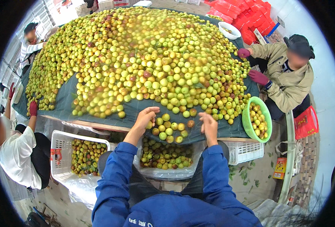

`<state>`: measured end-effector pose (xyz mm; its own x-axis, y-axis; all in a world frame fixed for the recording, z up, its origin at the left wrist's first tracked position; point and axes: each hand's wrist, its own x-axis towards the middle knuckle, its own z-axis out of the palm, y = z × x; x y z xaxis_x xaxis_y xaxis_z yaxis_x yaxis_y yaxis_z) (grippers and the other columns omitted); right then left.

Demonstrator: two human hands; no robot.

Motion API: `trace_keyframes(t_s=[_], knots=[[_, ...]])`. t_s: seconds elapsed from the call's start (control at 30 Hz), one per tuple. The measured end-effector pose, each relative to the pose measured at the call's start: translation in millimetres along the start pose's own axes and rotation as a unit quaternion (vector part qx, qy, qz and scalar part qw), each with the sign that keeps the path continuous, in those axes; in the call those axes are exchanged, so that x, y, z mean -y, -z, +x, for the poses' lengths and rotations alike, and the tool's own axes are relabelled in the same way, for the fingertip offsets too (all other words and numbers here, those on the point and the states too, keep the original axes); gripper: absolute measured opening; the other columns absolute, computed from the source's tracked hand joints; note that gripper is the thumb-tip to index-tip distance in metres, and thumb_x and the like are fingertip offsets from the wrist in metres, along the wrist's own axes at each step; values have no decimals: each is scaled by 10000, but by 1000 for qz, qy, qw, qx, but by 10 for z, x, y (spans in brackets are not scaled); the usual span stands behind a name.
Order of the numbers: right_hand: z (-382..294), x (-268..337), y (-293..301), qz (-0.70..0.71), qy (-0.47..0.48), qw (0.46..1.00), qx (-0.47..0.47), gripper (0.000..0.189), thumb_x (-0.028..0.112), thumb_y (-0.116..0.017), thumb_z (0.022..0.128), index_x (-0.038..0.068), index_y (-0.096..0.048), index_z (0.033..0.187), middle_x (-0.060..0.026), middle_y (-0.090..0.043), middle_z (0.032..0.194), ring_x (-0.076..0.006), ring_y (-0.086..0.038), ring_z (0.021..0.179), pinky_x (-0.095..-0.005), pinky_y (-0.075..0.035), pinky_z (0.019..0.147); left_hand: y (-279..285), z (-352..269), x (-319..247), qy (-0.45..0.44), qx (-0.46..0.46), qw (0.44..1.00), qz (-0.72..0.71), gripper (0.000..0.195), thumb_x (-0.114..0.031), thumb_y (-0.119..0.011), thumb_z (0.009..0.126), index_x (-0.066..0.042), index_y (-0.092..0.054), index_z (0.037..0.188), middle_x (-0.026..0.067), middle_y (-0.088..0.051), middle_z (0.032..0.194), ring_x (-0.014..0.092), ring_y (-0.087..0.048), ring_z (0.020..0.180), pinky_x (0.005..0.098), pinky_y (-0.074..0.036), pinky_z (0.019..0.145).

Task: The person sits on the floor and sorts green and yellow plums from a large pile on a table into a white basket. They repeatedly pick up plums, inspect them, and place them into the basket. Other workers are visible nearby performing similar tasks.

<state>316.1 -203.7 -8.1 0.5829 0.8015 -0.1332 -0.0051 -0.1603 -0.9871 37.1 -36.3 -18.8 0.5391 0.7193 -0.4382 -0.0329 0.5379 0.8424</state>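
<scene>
A broad heap of green, yellow and reddish jujube-like fruits [156, 62] covers most of a table draped in dark green cloth [99, 128]. My left hand [145, 120] is at the cloth's near edge, fingers bent, beside a yellowish fruit; whether it grips that fruit is unclear. To its right, my right hand [209, 127] hangs over the cloth with thumb and fingers apart, holding nothing. Between my hands lies a small group of loose fruits [168, 130]. Below them, between my knees, a plastic-lined crate [167, 173] holds more fruits [167, 160].
A green basket of fruits [245, 120] stands at the table's right corner. White crates [55, 167] [246, 153] flank my legs. One co-worker [289, 76] sits at right in dark red gloves; others [19, 154] [28, 49] are at left. A white bowl [237, 34] sits at the back right.
</scene>
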Motion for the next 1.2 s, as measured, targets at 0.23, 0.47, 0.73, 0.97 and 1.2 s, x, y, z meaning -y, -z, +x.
trace_keyframes(t_s=[0.23,0.47,0.73,0.97,1.2], knots=[[305,-289,-433,-102,46,993,33,264,254,-569,1056,71,-729,1160,-29,-706,1079,-69,-558,614,-237,-454,533,-289,20,79,-6,65,996,-58,497,30,-464,899,-5,-591,1378,109,-628,1367,84,-504,634,241,-484,557],[-307,-279,-645,-38,-15,990,135,440,181,-746,931,102,-639,1350,-49,-672,1141,-30,-525,559,-202,-406,468,-285,-123,49,92,145,985,-14,515,-6,-494,881,24,-574,1388,162,-666,1264,89,-537,619,230,-491,544],[-492,38,-301,-215,-39,879,424,446,215,-848,836,57,-723,1234,-65,-679,1128,-87,-585,661,-247,-504,542,-320,-545,23,231,290,923,105,408,-89,-582,955,-55,-633,1358,57,-741,1066,56,-556,568,198,-470,496],[719,552,-869,-234,281,919,146,286,60,-558,973,88,-704,1218,-136,-672,1239,-296,-669,1096,-359,-546,919,-206,40,-201,-160,2,983,89,379,-48,-584,939,-31,-628,1315,118,-672,1264,140,-646,687,297,-561,617],[1050,521,-1664,-442,228,861,105,523,58,-527,888,151,-529,1404,-148,-536,1323,-430,-653,986,-521,-552,811,53,520,-125,-298,-305,839,338,657,-70,-622,850,-125,-446,1481,205,-443,1417,393,-511,1294,446,-455,1075]])
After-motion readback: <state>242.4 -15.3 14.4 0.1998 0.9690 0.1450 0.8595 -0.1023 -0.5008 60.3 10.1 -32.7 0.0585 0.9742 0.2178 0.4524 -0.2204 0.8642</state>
